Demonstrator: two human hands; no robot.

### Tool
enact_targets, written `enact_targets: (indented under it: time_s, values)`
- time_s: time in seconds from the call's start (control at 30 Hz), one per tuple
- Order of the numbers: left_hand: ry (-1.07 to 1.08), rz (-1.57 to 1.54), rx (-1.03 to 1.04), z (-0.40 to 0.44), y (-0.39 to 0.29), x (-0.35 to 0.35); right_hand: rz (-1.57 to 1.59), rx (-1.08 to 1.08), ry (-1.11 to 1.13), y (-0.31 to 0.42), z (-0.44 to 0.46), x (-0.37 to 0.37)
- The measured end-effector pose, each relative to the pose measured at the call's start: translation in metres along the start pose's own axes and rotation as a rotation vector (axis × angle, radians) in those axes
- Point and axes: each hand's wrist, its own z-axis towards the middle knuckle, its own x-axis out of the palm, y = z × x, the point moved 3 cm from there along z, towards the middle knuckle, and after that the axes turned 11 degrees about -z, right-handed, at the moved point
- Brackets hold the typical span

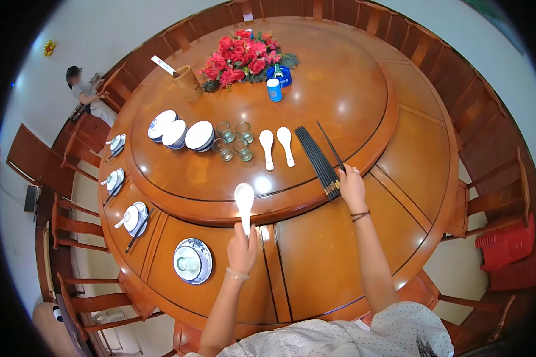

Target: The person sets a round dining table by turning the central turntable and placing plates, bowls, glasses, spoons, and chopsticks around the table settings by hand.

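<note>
Left hand (242, 249) clamps spoon (245, 201) by its handle (247, 222), likely sparing the scoop (244, 191); right hand (352, 189) pinches chopstick (329, 143) at turntable's near-right edge (370, 159).

The left forearm (223, 309) slants toward one o'clock, the left hand (242, 247) curled in a grip. The right forearm (374, 256) slants toward eleven; the right hand (352, 187), at two o'clock from the left, is pinched.

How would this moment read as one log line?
Left hand: holding white spoon | right hand: holding at least one dark chopstick | turntable: chopstick bundle, two more spoons
</note>
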Motion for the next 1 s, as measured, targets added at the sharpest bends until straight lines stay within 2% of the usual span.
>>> enact_targets:
  time_s: [0.13, 0.23, 0.33, 0.43, 0.53, 0.7, 1.0]
  values:
    - [0.107, 0.147, 0.04, 0.068, -0.011, 0.04, -0.071, 0.0, -0.021, 0.004, 0.022, 0.031]
    - [0.092, 0.166, 0.078, 0.116, -0.021, 0.071, -0.117, -0.013, -0.031, 0.007, 0.025, 0.054]
    - [0.143, 0.326, 0.089, 0.159, -0.018, 0.099, -0.134, -0.027, -0.065, 0.016, 0.025, 0.065]
    - [0.101, 0.415, 0.145, 0.186, -0.008, 0.121, -0.274, -0.096, -0.133, 0.025, 0.016, 0.068]
    - [0.067, 0.438, 0.151, 0.199, 0.004, 0.131, -0.18, -0.12, -0.062, 0.028, 0.008, 0.072]
    - [0.06, 0.475, 0.164, 0.209, 0.018, 0.132, -0.056, -0.162, -0.09, 0.024, 0.0, 0.079]
    - [0.032, 0.489, 0.161, 0.205, 0.024, 0.133, 0.104, -0.126, 0.023, 0.027, -0.006, 0.08]
